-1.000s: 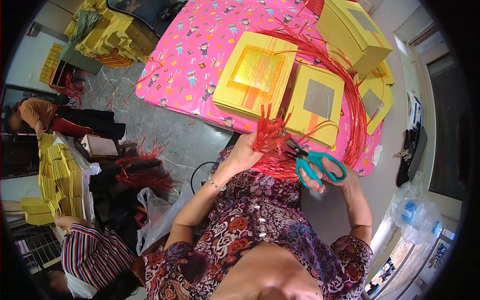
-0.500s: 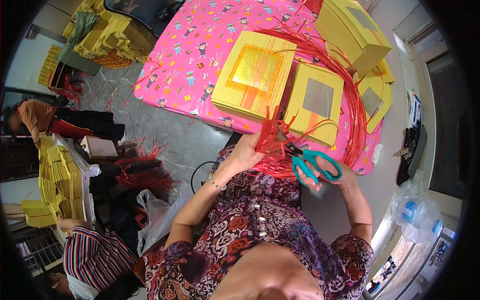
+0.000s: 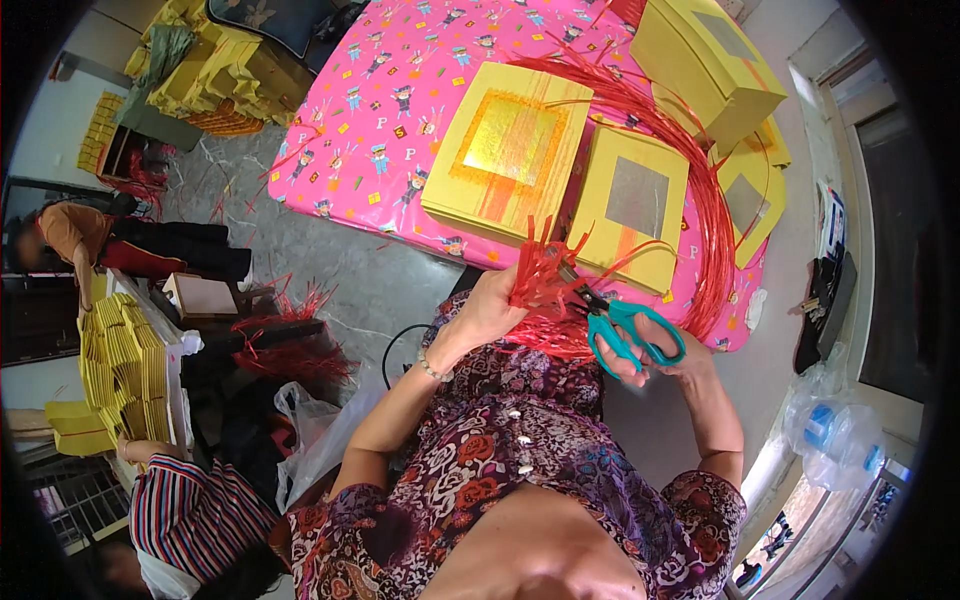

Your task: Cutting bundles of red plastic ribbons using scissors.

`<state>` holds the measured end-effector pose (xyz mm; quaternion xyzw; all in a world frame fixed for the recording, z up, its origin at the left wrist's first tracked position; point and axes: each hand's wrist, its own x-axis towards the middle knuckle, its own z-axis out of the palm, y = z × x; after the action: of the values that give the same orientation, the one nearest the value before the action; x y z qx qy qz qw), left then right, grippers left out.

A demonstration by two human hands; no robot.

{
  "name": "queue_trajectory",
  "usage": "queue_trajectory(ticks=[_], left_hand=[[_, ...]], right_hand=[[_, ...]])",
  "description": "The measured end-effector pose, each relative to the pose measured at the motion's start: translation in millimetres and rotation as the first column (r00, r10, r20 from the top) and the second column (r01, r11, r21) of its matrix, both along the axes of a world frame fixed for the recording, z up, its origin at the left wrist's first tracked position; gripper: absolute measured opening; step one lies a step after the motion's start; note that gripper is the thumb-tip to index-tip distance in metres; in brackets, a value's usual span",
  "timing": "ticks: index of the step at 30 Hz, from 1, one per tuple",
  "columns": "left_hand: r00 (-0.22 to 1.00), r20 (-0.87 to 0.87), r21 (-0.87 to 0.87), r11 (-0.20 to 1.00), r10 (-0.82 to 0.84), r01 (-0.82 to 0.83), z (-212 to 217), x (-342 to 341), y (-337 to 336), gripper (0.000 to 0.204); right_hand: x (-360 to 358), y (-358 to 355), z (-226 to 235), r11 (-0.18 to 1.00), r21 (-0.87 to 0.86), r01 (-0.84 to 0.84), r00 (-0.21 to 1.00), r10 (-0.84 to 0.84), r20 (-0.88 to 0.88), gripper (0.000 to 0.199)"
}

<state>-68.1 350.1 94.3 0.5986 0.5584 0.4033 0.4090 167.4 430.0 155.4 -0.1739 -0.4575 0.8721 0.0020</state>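
Observation:
A bunch of red plastic strips (image 3: pixel 548 280) is gripped in my left hand (image 3: pixel 492 305), its loose ends fanning upward and more strands hanging below over my lap. My right hand (image 3: pixel 655 345) has its fingers through the handles of teal-handled scissors (image 3: pixel 632 335). The dark blades point left into the bunch, beside my left fingers; their tips are partly hidden among the strips. Just past my hands, two stacks of yellow paper (image 3: pixel 505 150) with square foil patches lie on the pink patterned tablecloth (image 3: pixel 350 150).
A long bundle of red strips (image 3: pixel 712 250) curves along the table's right side, next to tall yellow paper stacks (image 3: pixel 700 70). At left, a person in a striped shirt (image 3: pixel 195 515) and another in brown (image 3: pixel 75 235) are beside folded yellow paper (image 3: pixel 120 360). Plastic bottles (image 3: pixel 835 430) stand at right.
The strip ends in my left hand have spread apart a little. The scissors have shifted slightly, with their blades still at the bunch. Both arms stay nearly in place.

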Motion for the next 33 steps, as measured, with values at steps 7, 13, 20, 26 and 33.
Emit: queue_trajectory(ticks=[7,13,20,26,33], left_hand=[[0.997,-0.029,0.041,0.997,-0.07,0.071,-2.6,-2.8,0.1,0.04],[0.993,-0.085,0.016,0.996,-0.084,0.085,4.0,-2.4,-0.2,0.043],[0.994,-0.087,0.05,0.997,-0.062,0.067,0.0,0.2,0.5,0.044],[0.997,-0.053,-0.002,0.998,-0.064,0.064,0.9,1.4,0.9,0.04],[0.998,0.057,0.079,0.997,-0.001,-0.004,-11.9,2.6,-3.7,0.029]], right_hand=[[-8.1,1.2,-0.1,0.999,-0.033,0.013,1.0,-0.013,0.013,0.059],[-11.0,4.7,-0.3,1.0,-0.011,-0.011,1.0,0.011,-0.002,0.06],[-12.5,0.9,2.9,0.996,-0.014,0.084,0.996,-0.083,0.033,0.06],[-12.2,-3.9,10.7,0.987,0.053,0.148,0.973,-0.155,0.17,0.052],[-6.2,-4.9,8.3,0.982,0.114,0.153,0.984,-0.162,0.069,0.057]])
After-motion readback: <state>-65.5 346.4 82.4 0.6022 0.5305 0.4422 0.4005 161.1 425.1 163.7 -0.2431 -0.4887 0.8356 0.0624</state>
